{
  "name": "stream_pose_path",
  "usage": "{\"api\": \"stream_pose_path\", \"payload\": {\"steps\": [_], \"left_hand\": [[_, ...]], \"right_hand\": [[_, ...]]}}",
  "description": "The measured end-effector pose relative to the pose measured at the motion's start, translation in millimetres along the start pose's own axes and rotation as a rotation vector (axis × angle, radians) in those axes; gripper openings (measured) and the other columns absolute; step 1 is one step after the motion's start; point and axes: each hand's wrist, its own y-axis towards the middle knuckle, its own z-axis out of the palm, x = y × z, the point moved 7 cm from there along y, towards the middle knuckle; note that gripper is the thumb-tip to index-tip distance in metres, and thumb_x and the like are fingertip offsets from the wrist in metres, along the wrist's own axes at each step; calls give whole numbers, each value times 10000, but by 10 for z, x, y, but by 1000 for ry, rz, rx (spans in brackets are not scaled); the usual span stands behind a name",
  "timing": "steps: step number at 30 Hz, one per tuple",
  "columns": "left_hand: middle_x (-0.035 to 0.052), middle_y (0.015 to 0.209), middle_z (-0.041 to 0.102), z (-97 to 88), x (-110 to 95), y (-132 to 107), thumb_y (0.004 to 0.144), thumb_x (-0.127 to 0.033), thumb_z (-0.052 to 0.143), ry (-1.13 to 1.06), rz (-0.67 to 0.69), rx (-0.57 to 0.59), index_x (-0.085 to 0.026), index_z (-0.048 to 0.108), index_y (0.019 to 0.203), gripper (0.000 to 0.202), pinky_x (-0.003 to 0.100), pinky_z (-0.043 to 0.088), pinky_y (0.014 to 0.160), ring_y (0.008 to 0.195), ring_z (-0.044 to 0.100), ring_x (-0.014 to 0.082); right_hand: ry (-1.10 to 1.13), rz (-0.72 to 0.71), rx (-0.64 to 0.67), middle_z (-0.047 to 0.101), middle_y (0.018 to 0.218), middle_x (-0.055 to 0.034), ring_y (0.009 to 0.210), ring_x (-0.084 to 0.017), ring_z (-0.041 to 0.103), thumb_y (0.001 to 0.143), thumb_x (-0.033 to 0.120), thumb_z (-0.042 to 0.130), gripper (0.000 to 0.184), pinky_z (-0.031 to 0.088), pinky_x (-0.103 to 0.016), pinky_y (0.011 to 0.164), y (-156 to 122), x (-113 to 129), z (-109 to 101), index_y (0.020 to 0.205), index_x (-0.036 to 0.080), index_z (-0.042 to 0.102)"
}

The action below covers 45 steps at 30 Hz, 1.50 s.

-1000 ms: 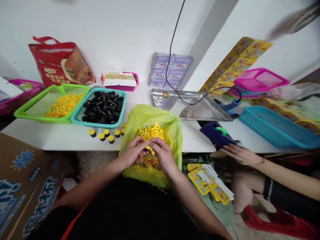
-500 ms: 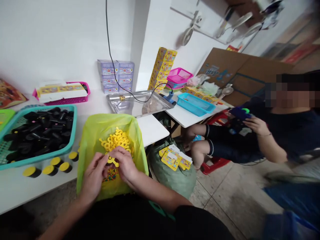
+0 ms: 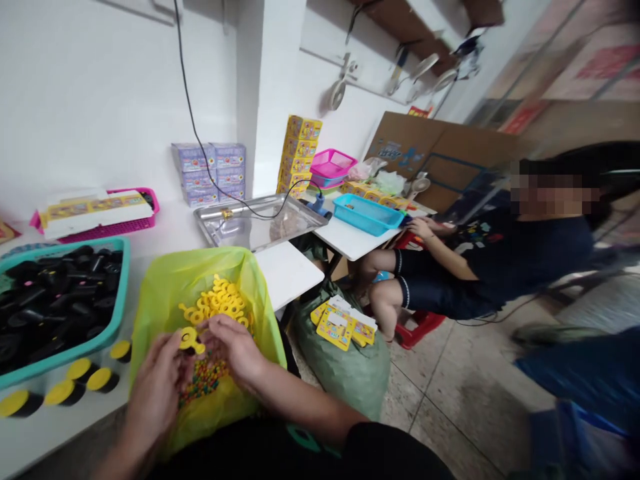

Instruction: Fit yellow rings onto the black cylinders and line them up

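My left hand (image 3: 156,383) pinches a yellow plastic piece (image 3: 190,339) with a round, ring-like head and a small forked end. Close beside it, my right hand (image 3: 239,352) is half curled, its fingers apart and nothing visible in them. Both hands are over a bin lined with a yellow-green plastic bag (image 3: 165,283). Inside the bin, a heap of similar yellow pieces (image 3: 223,300) lies at the far side, and many small coloured balls (image 3: 205,379) lie nearer me, partly hidden by my hands.
Left of the bin, a teal basket (image 3: 123,287) holds black plastic parts; several black cylinders with yellow tops (image 3: 103,379) stand before it. Behind are a metal tray (image 3: 240,230) and stacked boxes (image 3: 300,150). Cards lie on a green sack (image 3: 345,373). A person (image 3: 530,247) sits at right.
My hands have parted: the yellow piece stays in the left, while the right has come off it. My view has swung slightly right. The seated person's hands have lowered toward the table.
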Motion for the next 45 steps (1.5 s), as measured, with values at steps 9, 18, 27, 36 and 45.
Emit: {"api": "stream_pose_path", "payload": {"steps": [9, 18, 27, 36, 45], "left_hand": [[-73, 589, 539, 190, 44, -81, 685, -525, 850, -98, -48, 156, -219, 537, 842, 465, 183, 355, 408, 469, 474, 99], [-65, 571, 525, 254, 24, -181, 845, -572, 697, 62, 74, 250, -205, 537, 824, 400, 191, 281, 418, 446, 451, 81], [-55, 594, 503, 311, 28, -244, 817, -600, 680, 116, 101, 334, -194, 540, 795, 430, 227, 328, 462, 483, 428, 84], [-57, 607, 555, -532, -262, -146, 770, -519, 726, 22, 165, 73, -186, 581, 865, 375, 190, 319, 400, 423, 464, 72], [-23, 600, 622, -2422, -105, 205, 682, -496, 702, 301, 184, -652, -184, 561, 782, 356, 204, 404, 418, 452, 562, 126]], "right_hand": [[-41, -105, 113, 696, 763, 43, 680, -140, 616, 471, 393, 979, 471, 485, -302, 735, -51, 119, -48, 801, 215, 694], [-111, 6, 35, 688, 699, 20, 610, -132, 595, 633, 355, 875, 265, 411, -249, 560, -163, 189, -144, 792, 205, 726], [-87, 81, -130, 635, 647, 28, 512, -128, 543, 497, 248, 849, 286, 410, -263, 480, -135, -1, -295, 731, 214, 689], [-525, 38, 276, 743, 1011, -107, 836, -254, 713, 782, 598, 748, 458, 594, -384, 720, -129, 58, -208, 1048, 226, 714], [-1439, -225, 56, 719, 828, -86, 746, -243, 672, 794, 489, 623, 324, 527, -375, 722, 261, 364, -662, 910, 193, 685]]}}
